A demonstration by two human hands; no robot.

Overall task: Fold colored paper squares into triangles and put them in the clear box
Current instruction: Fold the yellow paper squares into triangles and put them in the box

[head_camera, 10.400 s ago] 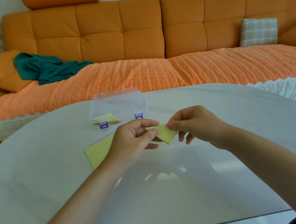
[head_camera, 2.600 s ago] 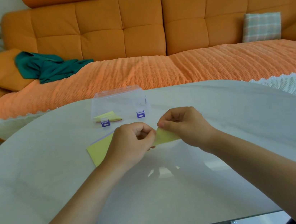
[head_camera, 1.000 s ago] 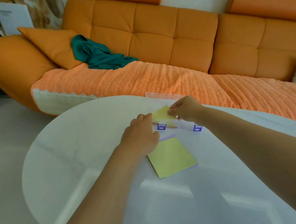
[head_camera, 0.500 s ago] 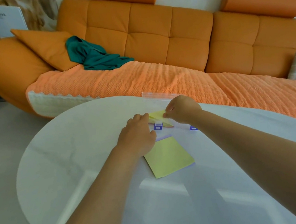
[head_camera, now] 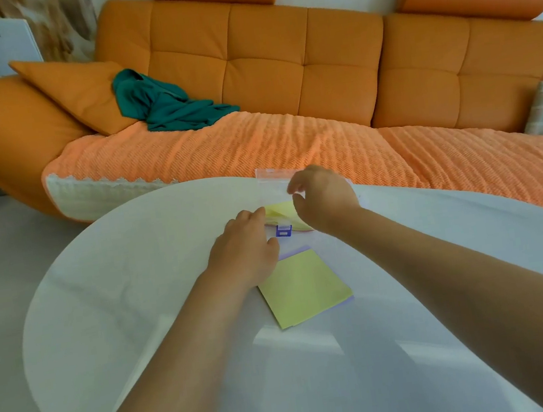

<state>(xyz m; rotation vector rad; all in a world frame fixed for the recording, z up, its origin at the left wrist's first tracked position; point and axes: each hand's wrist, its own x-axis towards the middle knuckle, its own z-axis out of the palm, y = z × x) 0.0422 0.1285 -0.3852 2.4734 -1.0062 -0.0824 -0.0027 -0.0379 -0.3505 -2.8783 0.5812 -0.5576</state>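
From the head camera we see the clear box [head_camera: 271,174] with folded yellow triangles [head_camera: 281,210] lying inside it. Our right hand [head_camera: 326,198] hovers over the box, fingers loosely curled, thumb and forefinger apart, pinching nothing. Our left hand [head_camera: 244,249] lies just in front of the box, fingers fairly straight, tips at its near wall. The stack of yellow squares [head_camera: 303,286] sits in front of the box (a purple sheet [head_camera: 295,250] peeks from beneath). We judge the paper light, limp and easily creased, best pinched at a corner.
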